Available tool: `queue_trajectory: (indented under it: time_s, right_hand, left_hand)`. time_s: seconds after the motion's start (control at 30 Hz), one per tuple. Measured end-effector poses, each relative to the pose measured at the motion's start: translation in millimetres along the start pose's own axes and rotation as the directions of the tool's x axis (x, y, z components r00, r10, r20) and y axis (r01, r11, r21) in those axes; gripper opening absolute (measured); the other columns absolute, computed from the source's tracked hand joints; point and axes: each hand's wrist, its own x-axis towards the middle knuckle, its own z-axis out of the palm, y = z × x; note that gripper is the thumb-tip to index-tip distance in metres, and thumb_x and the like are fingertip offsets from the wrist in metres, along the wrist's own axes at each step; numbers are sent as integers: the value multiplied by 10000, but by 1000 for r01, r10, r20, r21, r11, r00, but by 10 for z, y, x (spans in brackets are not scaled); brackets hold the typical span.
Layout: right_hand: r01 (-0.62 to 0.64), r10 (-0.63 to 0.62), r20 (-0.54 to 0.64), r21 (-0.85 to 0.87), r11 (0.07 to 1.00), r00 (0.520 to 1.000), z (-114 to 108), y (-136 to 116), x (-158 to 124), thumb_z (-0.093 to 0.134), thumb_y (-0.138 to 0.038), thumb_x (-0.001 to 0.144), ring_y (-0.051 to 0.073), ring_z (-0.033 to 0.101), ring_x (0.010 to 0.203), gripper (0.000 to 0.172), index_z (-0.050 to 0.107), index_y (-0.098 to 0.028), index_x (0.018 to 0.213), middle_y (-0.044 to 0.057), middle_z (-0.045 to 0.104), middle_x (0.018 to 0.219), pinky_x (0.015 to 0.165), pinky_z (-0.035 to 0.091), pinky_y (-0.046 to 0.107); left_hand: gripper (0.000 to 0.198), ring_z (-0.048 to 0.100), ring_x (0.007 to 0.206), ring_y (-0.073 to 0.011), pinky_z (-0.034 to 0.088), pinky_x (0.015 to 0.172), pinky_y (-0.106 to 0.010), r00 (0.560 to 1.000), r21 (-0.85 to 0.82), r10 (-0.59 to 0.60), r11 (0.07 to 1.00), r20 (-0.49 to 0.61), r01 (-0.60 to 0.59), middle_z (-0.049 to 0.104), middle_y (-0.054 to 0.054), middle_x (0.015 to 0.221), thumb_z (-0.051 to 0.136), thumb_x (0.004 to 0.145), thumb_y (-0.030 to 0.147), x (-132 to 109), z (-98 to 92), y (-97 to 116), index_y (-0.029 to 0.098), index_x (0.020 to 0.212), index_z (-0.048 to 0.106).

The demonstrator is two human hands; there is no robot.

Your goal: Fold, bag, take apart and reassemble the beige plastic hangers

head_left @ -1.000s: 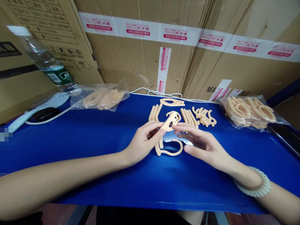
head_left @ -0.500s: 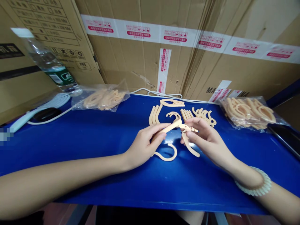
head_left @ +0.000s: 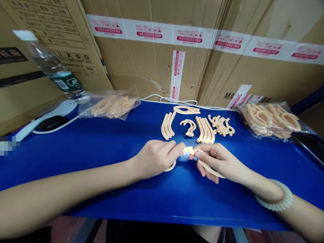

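work sits over the middle of the worktop [head_left: 108,145], about midway between its left and right edges and rather closer to the near edge than the far one.

left hand [head_left: 157,158]: fingers [head_left: 176,152] closed in a pinch on a block-ended part [head_left: 187,149]; only its pale end shows past the fingertips. right hand [head_left: 216,158]: thumb and forefinger nearly together on a slim curved part [head_left: 210,169], the lower fingers curled loosely beneath. the two parts meet in the gap between the hands; whether they are fastened cannot be told. a curved hook end [head_left: 172,167] shows below the left fingers; cannot tell if it is held or lies on the worktop.

handling (judged): looks like moulded plastic, so light and stiff, little give. smooth face, probably a bit slippery; a firm pinch should do. thin curved length is likely the weak point and could snap or twist if levered. best hold: close to the joint, on the thick ends, one hand each side, not out on the tip.

spares: curved bars [head_left: 167,125] and straighter bars [head_left: 205,130] lie beyond the hands, toward the far edge, hook parts [head_left: 189,127] between the two groups.
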Motion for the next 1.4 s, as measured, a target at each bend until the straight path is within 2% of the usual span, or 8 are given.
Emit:
queue_trajectory:
  time_s: [0.33,0.53,0.67,0.83,0.93,1.03,1.2,1.4]
  right_hand:
    - [60,-72,-98,-123,991,993,159,3,-49,589,-517,988,82,466,316,360,614,-175,877,-25,617,547,318,304,174]
    - [228,-328,-136,-477,849,935,164,26,-72,508,-438,1043,98,502,373,401,588,-200,730,-12,598,557,403,375,222]
    - [342,-563,-95,-707,619,821,137,26,-80,521,-349,1037,116,522,445,282,688,-194,871,7,640,619,455,377,250]
    - [298,-522,-328,-539,788,788,-17,-119,-105,568,-375,1033,133,582,483,226,711,-215,960,-2,673,655,479,442,256]
    - [277,-623,-478,-609,743,620,-294,-228,-104,652,-399,983,208,677,724,190,738,-241,922,47,734,849,605,529,307]
    - [199,-800,-398,-828,524,450,-689,-252,-67,716,-383,931,275,676,953,132,769,-262,921,80,728,1031,801,564,410]
    - [61,-773,-184,-959,277,607,-1244,-42,32,624,-272,943,286,701,937,179,796,-241,906,99,749,1040,843,571,447]
    - [-6,-621,-148,-974,225,770,-1497,140,59,548,-88,816,258,729,896,268,788,-196,869,84,765,998,847,587,392]
  left_hand:
    - [321,464,423,-139,196,400,-292,995,19,19,1000,102,-22,523,3,550,438,1033,202,21,-41,44,157,751,586]
    - [353,399,407,-123,156,433,-275,943,-255,-184,932,278,257,496,4,535,391,1043,281,23,-39,55,186,743,550]
    - [289,426,418,-125,262,461,-245,875,-485,-321,737,362,471,492,24,543,402,1018,281,26,-28,60,200,768,521]
    - [324,465,467,-121,345,521,-243,745,-642,-490,401,453,654,503,37,567,387,1023,338,83,-51,59,188,893,643]
    - [336,390,437,-103,306,465,-234,594,-705,-562,28,575,709,419,66,560,425,1006,421,92,-15,46,171,1047,644]
    - [338,381,428,-89,291,446,-221,502,-708,-567,-223,653,670,405,82,574,502,953,410,83,26,29,152,1152,592]
    - [317,479,458,-92,373,495,-221,481,-732,-591,-306,648,609,509,65,593,566,886,341,105,0,26,149,1137,566]
    - [219,515,449,-109,406,467,-214,432,-751,-638,-387,637,536,563,58,572,587,847,326,102,11,14,187,1005,528]
